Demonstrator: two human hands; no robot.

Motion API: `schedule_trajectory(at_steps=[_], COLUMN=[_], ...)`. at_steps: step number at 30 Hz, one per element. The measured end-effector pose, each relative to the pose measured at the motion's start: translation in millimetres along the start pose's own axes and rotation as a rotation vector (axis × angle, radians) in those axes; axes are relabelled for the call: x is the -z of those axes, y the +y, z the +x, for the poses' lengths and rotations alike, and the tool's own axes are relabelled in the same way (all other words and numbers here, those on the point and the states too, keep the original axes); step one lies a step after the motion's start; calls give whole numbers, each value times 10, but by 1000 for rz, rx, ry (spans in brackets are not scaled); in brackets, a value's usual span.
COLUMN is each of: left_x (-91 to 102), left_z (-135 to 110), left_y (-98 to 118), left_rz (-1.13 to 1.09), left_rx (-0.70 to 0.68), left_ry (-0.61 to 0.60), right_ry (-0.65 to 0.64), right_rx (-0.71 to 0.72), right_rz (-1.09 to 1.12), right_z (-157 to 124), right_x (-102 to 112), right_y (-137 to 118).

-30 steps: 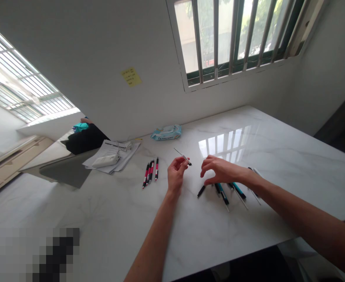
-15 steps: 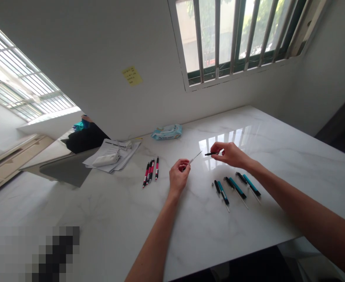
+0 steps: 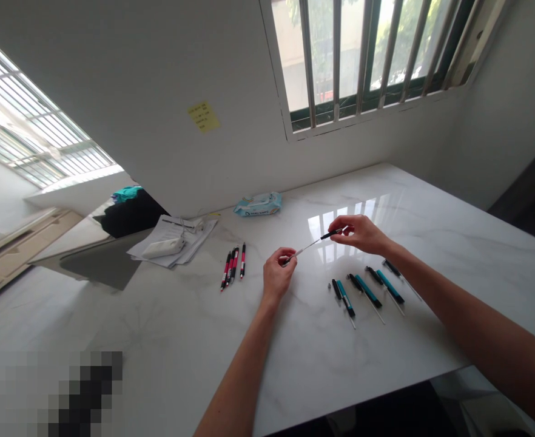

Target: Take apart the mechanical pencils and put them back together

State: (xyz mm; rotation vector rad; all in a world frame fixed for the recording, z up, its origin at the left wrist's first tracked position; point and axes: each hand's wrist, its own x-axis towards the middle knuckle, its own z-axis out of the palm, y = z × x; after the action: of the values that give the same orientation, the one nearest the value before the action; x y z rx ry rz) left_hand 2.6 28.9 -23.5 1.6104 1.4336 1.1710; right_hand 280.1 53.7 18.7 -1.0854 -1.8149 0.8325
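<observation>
My left hand (image 3: 278, 274) is closed in a pinch on a thin whitish pen refill (image 3: 300, 250), with a dark piece showing at the fingertips. The refill points up and right. Its far end meets the near end of a black pen barrel (image 3: 331, 233); whether it has entered the barrel I cannot tell. The barrel is gripped between thumb and fingers of my right hand (image 3: 361, 233). Below that hand lie several taken-apart pens: teal barrels (image 3: 346, 297), black grip pieces (image 3: 355, 283) and white refills (image 3: 376, 312).
Several red and black pens (image 3: 234, 267) lie left of my left hand. A light-blue wipes packet (image 3: 258, 205) rests near the wall. Papers (image 3: 171, 240) with a white device sit at the far left. A yellow note (image 3: 204, 116) is stuck on the wall.
My right hand has shifted slightly, tilting the black barrel into line with the refill. The gap between the two has closed. My left hand has barely moved.
</observation>
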Motion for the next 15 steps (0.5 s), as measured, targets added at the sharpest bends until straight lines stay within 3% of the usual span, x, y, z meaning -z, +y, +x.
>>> schedule_trajectory(at_steps=[5, 11, 15], left_x=[-6, -26, -43], left_z=[-19, -73, -101], left_y=[30, 142, 210], left_rz=[35, 154, 154], left_rx=[-20, -209, -261], left_ry=[-15, 4, -16], right_ry=[-28, -84, -105], right_rx=[10, 22, 20], right_rz=[-9, -50, -35], right_z=[-19, -38, -42], right_x=[-16, -75, -143], right_y=[-45, -37, -37])
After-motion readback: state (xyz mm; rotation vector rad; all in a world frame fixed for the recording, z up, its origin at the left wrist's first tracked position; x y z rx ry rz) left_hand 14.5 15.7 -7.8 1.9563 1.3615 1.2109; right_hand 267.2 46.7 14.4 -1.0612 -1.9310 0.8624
